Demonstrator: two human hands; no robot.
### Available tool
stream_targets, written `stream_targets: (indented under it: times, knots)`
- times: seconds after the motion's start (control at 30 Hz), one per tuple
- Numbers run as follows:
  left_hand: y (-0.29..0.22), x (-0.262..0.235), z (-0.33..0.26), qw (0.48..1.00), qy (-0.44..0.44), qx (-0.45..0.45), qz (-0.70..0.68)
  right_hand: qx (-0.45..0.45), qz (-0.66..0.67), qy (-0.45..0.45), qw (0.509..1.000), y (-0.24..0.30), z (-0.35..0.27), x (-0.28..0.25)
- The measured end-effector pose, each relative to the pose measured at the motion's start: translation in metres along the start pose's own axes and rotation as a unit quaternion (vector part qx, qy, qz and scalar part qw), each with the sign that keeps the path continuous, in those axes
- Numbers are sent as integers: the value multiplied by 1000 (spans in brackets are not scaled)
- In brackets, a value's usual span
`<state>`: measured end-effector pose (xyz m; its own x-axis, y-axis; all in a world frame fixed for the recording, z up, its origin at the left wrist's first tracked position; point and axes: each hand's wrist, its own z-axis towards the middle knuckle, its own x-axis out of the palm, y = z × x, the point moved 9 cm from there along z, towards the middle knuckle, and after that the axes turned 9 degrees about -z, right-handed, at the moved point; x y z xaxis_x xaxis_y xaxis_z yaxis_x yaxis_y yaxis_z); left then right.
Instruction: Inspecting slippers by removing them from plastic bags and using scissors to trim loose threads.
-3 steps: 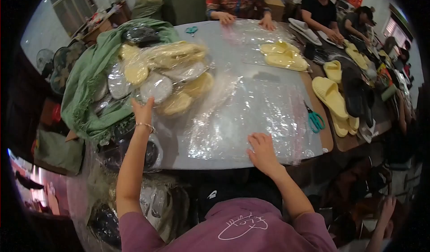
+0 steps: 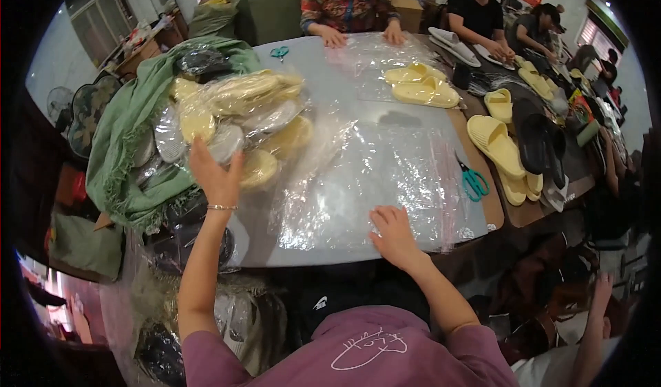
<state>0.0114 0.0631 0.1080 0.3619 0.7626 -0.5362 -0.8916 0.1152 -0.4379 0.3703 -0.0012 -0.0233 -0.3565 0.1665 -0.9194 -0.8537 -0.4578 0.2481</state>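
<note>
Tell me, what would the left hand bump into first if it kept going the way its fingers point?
Probably the pile of bagged yellow slippers; the left hand already looks to be at its near edge.

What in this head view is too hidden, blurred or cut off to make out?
- Left hand: its palm faces away, so whether the fingers grip a bagged slipper in the pile of bagged slippers is unclear.
- Right hand lies on the clear plastic bags; how many bags are stacked cannot be counted.
- Things under the table are dark and blurred.
- Far right slippers bend toward the rim.
</note>
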Motion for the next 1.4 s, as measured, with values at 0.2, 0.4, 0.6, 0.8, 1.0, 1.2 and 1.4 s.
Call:
stream_targets:
  times: [0.2, 0.4, 0.6, 0.8, 1.0, 1.2, 1.4]
  knots:
    - [-75, 47, 7, 967, 210, 23, 142, -29, -34, 33, 998, -15, -13, -3]
    - [-62, 74, 29, 954, 193, 59, 221, -48, -51, 45, 997, -10, -12, -1]
    - [-49, 99, 27, 937, 292, 28, 192, -8, -47, 45, 998, -21, -15, -8]
    - [78, 49, 35, 976, 158, 2, 148, -17, -40, 45, 998, -18, -14, 13]
    - [191, -19, 50, 994, 6, -88, -63, -25, -59, 30, 997, -21, -22, 5]
    - [203, -98, 35, 974, -21, -147, -174, -21, -72, 28, 997, -22, -24, 6]
    - [221, -160, 1, 944, -200, -181, -190, -31, -67, 21, 997, -19, -18, 8]
